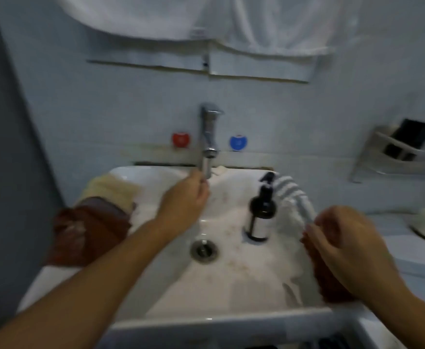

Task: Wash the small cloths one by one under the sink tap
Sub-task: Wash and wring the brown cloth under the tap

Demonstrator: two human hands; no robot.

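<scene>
My left hand [186,197] reaches mid-frame to the tap [207,137], grip curled at its spout. My right hand [345,238] pinches a reddish-brown cloth [332,280] at lower right over the sink [231,285] rim — the pump bottle's [260,212] label is unreadable.

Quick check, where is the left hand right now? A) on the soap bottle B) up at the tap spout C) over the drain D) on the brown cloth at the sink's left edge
B: the left hand reaches up to the tap spout, apart from the soap bottle.
</scene>
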